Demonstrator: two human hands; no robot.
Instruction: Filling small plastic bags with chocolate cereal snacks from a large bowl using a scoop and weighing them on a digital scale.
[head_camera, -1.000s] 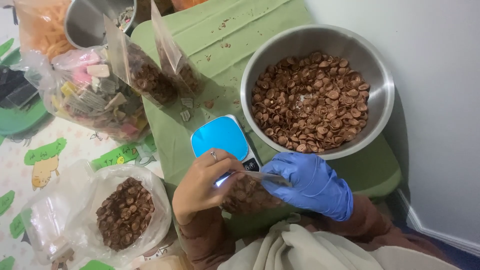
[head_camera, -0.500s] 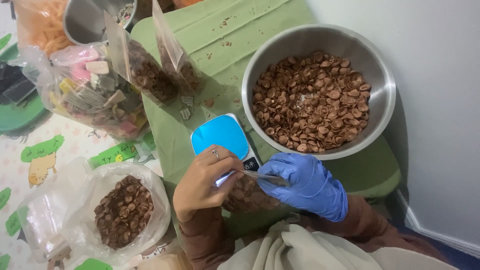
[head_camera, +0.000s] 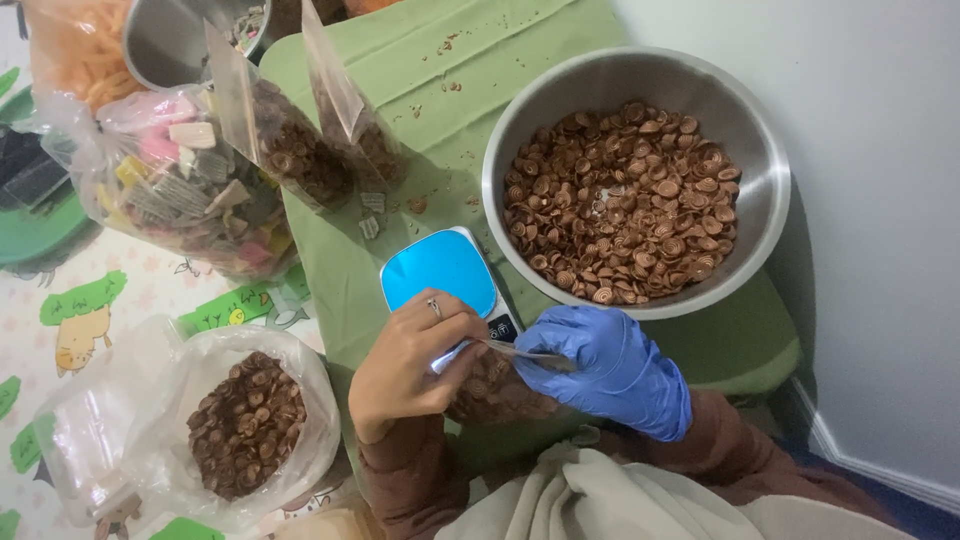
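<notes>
Both hands met over the near edge of the green table (head_camera: 560, 60), just in front of the blue scale (head_camera: 438, 268). Left hand (head_camera: 405, 365), bare with a ring, and right hand (head_camera: 610, 368), in a blue glove, each pinched the top edge of a small clear packet (head_camera: 495, 385) filled with brown spiral snacks. The packet hung between them, its mouth drawn flat (whether sealed could not be told).

Handling, as judged: packet light, film thin, limp and slick; contents dry, brittle, likely to crush if squeezed. Best hold looked to be the empty strip above the fill line, a pinch at each corner, not the bulging body.

Containers:
- Steel bowl (head_camera: 760, 160), right of the scale, roughly half full of loose snacks.
- Two filled packets (head_camera: 300, 150) standing upright at the far left of the table.
- Open bag (head_camera: 245, 420) on the floor mat, left, holding more snacks.
- Bag of mixed pastel sweets (head_camera: 190, 195) beyond it.
- Steel pot (head_camera: 170, 40) at the top edge, contents unclear.
</notes>
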